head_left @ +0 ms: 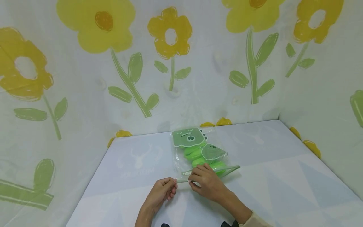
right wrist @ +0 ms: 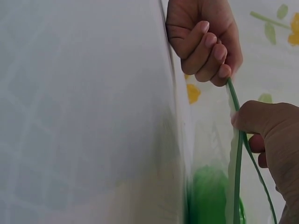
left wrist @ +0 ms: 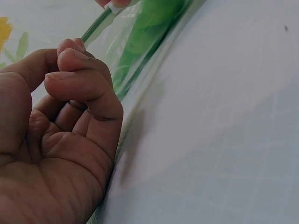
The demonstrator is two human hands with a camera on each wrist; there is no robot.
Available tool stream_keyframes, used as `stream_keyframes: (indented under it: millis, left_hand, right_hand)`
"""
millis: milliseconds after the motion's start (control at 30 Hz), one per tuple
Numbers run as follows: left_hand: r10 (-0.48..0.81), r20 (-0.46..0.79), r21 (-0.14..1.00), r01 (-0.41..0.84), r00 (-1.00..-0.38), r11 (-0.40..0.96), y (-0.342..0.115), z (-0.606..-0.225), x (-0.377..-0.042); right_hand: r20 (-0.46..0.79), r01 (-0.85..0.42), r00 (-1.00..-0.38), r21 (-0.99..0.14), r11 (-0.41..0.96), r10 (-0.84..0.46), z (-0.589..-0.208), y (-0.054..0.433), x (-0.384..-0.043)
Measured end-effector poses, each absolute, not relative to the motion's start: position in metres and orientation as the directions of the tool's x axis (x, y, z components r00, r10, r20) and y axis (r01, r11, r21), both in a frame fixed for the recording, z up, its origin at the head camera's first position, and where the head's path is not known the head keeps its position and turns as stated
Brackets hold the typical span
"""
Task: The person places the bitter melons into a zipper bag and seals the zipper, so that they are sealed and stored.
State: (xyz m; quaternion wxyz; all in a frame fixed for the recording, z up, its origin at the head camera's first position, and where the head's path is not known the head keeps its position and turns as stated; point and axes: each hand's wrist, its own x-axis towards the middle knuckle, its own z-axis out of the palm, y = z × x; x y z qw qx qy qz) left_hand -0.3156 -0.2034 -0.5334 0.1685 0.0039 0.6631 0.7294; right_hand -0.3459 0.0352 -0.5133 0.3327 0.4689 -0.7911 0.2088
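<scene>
A clear plastic zip bag (head_left: 187, 137) printed with green cartoon creatures lies on the table, its opening edge facing me. Inside it are several bright green, rounded, soft-looking items (head_left: 193, 153). My left hand (head_left: 161, 191) pinches the left end of the bag's green zip strip (right wrist: 237, 182) between thumb and forefinger, the other fingers curled in. Close to its right, my right hand (head_left: 209, 183) pinches the strip at a small white slider (left wrist: 113, 7). To the right of that hand, the two edges of the bag's mouth stand apart.
The pale table (head_left: 127, 186) carries a faint blue-grey pattern. A white cloth (head_left: 198, 72) with yellow flowers hangs behind it and along both sides. Small black objects (head_left: 165, 225) show at the bottom edge of the head view.
</scene>
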Motion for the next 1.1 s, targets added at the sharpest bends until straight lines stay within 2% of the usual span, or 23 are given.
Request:
stream_keyframes:
  millis: [333,867,1100]
  left_hand:
    - [0.247,-0.210,0.970,-0.233,-0.946,-0.069,-0.203,-0.532,-0.315]
    - [0.251,-0.206,0.969,-0.233,-0.946,-0.085,-0.202,-0.532,-0.315]
    - [0.249,-0.211,0.969,-0.236,-0.945,-0.074,-0.201,-0.534,-0.315]
  right_hand:
    - [0.735,-0.882,-0.320,-0.001,0.470,-0.598,-0.514,0.038,-0.346]
    - [0.709,-0.876,-0.359,-0.031,0.482,-0.607,-0.510,0.046,-0.344]
    - [0.730,-0.874,-0.339,-0.010,0.487,-0.593,-0.516,0.051,-0.345]
